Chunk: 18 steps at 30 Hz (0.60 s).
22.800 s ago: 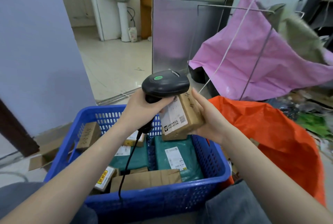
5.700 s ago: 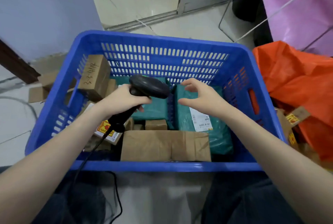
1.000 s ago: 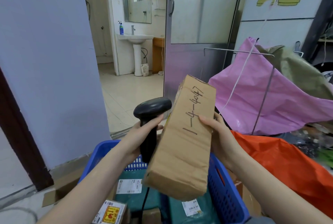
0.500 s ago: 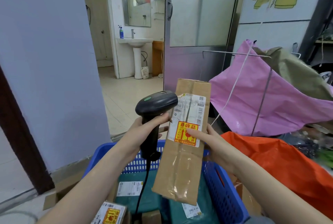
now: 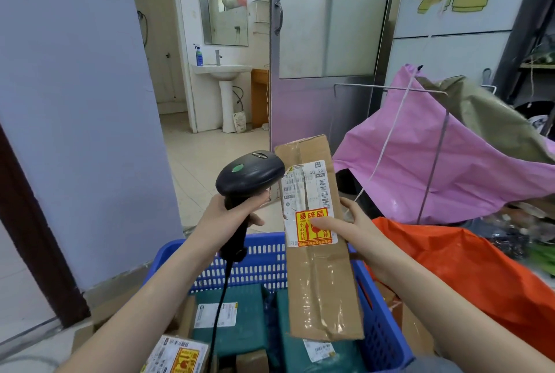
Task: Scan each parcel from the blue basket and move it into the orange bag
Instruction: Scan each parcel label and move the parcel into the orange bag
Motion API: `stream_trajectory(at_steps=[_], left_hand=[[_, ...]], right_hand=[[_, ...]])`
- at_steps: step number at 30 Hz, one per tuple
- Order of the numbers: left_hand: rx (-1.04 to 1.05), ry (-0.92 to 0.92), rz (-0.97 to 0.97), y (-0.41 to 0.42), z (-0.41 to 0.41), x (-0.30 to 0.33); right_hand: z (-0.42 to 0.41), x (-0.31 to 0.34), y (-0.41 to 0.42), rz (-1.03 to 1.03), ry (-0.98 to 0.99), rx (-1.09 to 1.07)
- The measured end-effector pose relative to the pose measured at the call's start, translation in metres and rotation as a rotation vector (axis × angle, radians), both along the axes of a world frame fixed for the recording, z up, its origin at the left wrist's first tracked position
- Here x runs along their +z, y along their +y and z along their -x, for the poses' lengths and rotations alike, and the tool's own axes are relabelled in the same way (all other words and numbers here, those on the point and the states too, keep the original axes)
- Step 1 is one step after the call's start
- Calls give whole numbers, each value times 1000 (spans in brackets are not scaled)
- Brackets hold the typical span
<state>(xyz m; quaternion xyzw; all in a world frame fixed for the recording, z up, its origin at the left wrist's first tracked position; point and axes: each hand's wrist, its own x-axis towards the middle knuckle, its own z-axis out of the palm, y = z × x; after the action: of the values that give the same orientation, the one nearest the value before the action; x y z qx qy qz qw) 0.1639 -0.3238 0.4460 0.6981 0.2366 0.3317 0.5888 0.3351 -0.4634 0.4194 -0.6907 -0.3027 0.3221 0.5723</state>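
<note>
Parcel (image 5: 315,240) upright above the blue basket (image 5: 381,330).
My right hand (image 5: 357,231) grips it; my left hand (image 5: 231,216) clasps the scanner (image 5: 249,174) beside its label.

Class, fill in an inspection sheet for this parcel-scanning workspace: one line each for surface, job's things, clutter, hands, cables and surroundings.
Surface: pale tiled floor; no table seen.
Job's things: long cardboard parcel held upright over the blue basket, label side toward the camera; green parcels lie in the basket; orange bag to the right.
Clutter: loose cardboard on the floor left of the basket.
Hands: left hand grips the black scanner; right hand holds the parcel, thumb on its red and yellow sticker.
Cables: black scanner cord hangs into the basket.
Surroundings: pink bag on a wire frame, washbasin, mirror, metal door.
</note>
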Motion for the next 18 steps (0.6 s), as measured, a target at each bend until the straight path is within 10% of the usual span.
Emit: stream_trajectory(at_steps=[8,18], left_hand=[[-195,182,-624,3,9,7],[-174,314,-653,4,3,0]], right_hand=[[-10,-1,4,106,-86,0],[-7,-2,8,188,-197,18]])
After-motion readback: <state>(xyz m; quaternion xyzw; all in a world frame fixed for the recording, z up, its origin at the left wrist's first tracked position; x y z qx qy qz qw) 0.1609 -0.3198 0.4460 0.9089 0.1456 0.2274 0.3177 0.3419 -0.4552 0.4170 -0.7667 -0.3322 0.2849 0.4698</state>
